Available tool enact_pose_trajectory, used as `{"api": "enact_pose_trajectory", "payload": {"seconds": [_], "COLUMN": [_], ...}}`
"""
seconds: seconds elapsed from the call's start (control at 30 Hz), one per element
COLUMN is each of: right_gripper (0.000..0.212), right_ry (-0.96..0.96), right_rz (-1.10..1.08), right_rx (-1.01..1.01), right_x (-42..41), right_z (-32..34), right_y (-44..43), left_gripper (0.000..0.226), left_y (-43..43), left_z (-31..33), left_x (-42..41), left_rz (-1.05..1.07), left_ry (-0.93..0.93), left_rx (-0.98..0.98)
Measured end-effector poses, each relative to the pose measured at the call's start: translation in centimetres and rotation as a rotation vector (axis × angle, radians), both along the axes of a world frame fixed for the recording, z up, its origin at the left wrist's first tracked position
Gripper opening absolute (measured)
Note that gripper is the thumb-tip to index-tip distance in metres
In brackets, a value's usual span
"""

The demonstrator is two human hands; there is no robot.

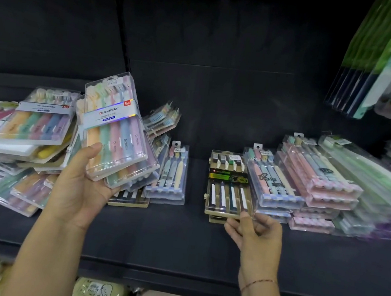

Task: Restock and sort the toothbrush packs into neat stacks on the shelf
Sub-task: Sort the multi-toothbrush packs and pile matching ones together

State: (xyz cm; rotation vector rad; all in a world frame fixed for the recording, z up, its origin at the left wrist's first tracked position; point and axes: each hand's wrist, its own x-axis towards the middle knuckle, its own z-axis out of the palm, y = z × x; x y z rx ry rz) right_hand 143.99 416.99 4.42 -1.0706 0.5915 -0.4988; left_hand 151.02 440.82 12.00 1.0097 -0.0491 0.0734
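Plastic glare and motion blur smear the stacks of toothbrush packs at the right end of the shelf. Their farthest rows melt into green and purple streaks, and no print can be read there. Hanging green packets in the upper right corner are blurred too and cut off by the frame edge. On the left, a loose heap of packs lies criss-crossed, its lower layers hidden under the upper ones and its left side cut off. Below the shelf lip only the tops of some green and beige cases show.

The left hand is raised over the heap with its palm turned toward the camera. It grips a pastel pack of five brushes by its lower end, thumb laid across the front and fingers hidden behind. A second clear pack seems to sit behind the first in the same grip, though the count is hard to tell. The right hand, a red thread round its wrist, reaches to the middle of the shelf. It pinches the near edge of a dark pack of four brushes, thumb on top and fingers curled beneath. That pack lies flat on another like it, just beside the right-hand stacks.
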Motion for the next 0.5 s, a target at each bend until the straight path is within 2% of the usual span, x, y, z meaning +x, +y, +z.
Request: {"api": "enact_pose_trajectory", "payload": {"seconds": [0.13, 0.2, 0.3, 0.37, 0.5], "right_gripper": [0.007, 0.007, 0.021, 0.030, 0.029], "right_ry": [0.027, 0.067, 0.013, 0.007, 0.016], "right_rz": [-0.075, -0.026, 0.205, 0.304, 0.229], "right_rx": [0.149, 0.039, -0.186, -0.264, -0.249], "right_x": [0.2, -0.2, -0.5, 0.0, 0.6], "right_z": [-0.3, -0.1, 0.6, 1.0, 1.0], "right_y": [0.5, 1.2, 3.0, 3.5, 3.5], "left_gripper": [0.032, 0.033, 0.039, 0.036, 0.041], "left_y": [0.0, 0.1, 0.2, 0.3, 0.6], "left_z": [-0.2, -0.1, 0.0, 0.0, 0.1], "left_x": [0.0, 0.0, 0.0, -0.1, -0.2], "left_rz": [0.003, -0.008, -0.003, -0.002, -0.003], "left_ry": [-0.002, -0.004, -0.009, -0.009, -0.008], "left_rx": [-0.015, -0.002, -0.014, -0.023, -0.023]}}
